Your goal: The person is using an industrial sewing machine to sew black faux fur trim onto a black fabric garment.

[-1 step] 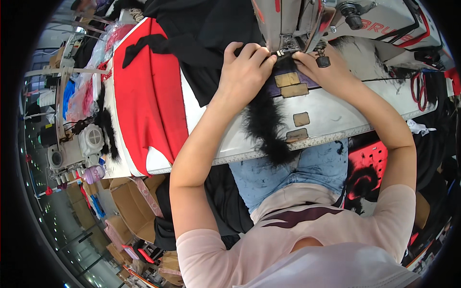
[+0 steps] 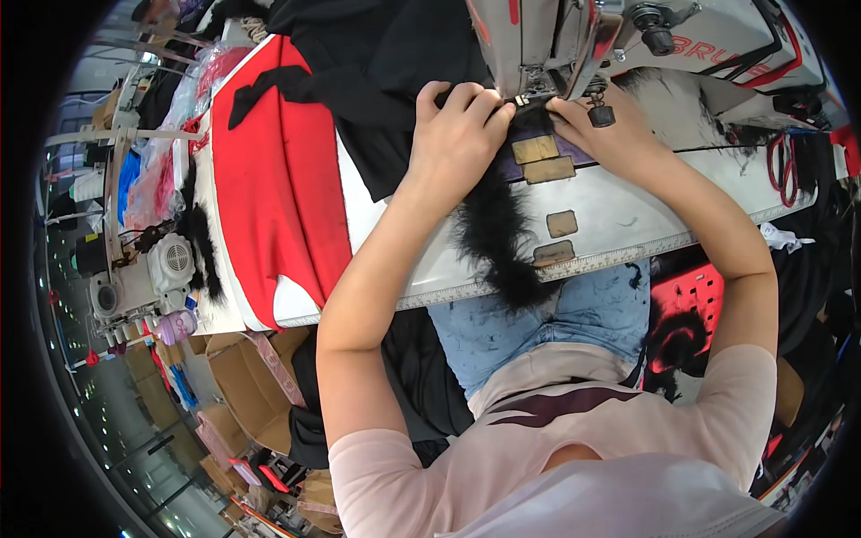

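Both hands work close to the presser foot of a sewing machine. My left hand is closed at the left of the foot, its thumb and forefinger pinching the edge of black fabric with black fur trim. From beneath that hand the fluffy trim runs down over the table's front edge towards my lap. On the right of the foot, my right hand has its fingers closed on a small dark piece of the same work; the machine partly hides them. I cannot see the stitching itself.
Red fabric lies on the white table at the left. Red-handled scissors lie at the right edge. A ruler strip follows the front edge. Cardboard boxes stand below left, and a red basket is below right.
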Motion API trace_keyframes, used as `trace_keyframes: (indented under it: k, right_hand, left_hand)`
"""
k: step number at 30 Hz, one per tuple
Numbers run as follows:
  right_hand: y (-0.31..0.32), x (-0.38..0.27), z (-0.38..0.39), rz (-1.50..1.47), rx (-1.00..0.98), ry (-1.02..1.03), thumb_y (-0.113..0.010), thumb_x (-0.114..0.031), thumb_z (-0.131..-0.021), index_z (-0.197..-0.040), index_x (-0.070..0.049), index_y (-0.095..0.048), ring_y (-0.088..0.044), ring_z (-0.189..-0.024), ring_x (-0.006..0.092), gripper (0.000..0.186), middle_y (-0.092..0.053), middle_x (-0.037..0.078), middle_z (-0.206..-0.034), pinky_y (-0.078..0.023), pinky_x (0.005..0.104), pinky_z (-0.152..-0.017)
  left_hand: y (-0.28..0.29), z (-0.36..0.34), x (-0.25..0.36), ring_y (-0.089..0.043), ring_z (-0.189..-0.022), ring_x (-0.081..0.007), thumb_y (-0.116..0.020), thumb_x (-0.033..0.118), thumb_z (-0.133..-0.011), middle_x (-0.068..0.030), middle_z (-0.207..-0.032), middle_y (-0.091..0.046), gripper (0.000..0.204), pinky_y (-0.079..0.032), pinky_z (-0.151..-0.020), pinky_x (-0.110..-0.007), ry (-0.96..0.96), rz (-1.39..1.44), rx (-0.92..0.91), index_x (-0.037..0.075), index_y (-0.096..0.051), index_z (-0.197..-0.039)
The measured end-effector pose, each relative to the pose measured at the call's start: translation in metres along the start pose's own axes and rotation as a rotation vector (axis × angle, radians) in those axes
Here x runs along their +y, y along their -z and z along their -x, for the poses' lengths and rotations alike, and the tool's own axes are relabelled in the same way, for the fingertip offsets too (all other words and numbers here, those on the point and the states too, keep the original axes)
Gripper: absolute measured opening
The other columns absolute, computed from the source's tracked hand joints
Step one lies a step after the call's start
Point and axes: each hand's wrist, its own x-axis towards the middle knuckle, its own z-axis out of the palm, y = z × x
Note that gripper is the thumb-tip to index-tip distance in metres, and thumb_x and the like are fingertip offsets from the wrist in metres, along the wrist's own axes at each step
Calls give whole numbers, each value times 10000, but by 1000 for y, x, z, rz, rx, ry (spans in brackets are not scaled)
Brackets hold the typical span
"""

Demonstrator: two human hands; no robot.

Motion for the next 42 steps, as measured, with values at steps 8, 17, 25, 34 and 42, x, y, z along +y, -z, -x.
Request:
trace_keyframes:
  k: [8, 17, 25, 34, 42]
  right_hand:
    - [-4, 8, 2, -25, 11, -132, -715, -155, -835, -978, -49, -661, -613, -898, 373, 186, -671, 129, -881, -494, 454, -778]
    - [-7, 16, 1, -43, -39, -143, -697, -146, -842, -840, -16, -650, -601, -858, 386, 139, -660, 155, -873, -479, 448, -748]
    - [1, 11, -4, -76, 11, -113, -713, -137, -830, -771, -8, -633, -604, -722, 384, 164, -635, 141, -723, -477, 440, -646]
    - [-10, 26, 1, -23, -42, -143, -702, -164, -851, -891, 1, -675, -628, -774, 377, 172, -669, 159, -829, -501, 426, -685]
    - [-6, 18, 1, -62, 0, -141, -690, -153, -865, -893, -4, -685, -622, -769, 385, 151, -660, 173, -803, -495, 432, -675]
  left_hand:
    - [-10, -4, 5, -590, -979, -176, -693, 137, -780, -10, -926, -608, 123, -372, -948, -433, 33, -95, 6, 106, -708, -898]
    - [-14, -6, 5, -581, -983, -173, -700, 143, -791, -7, -905, -593, 41, -360, -945, -451, 59, -103, 45, 117, -674, -810]
    - [-10, 0, 2, -595, -944, -152, -683, 114, -762, 9, -888, -591, 122, -346, -946, -432, 78, -15, 55, 120, -667, -883]
    - [-17, -7, -4, -596, -886, -159, -677, 102, -707, 13, -848, -581, 70, -367, -909, -444, 49, -57, 103, 117, -625, -752]
    - [-4, 2, -7, -611, -923, -156, -685, 119, -785, 18, -945, -640, 182, -392, -888, -399, 126, 85, 27, 141, -658, -963]
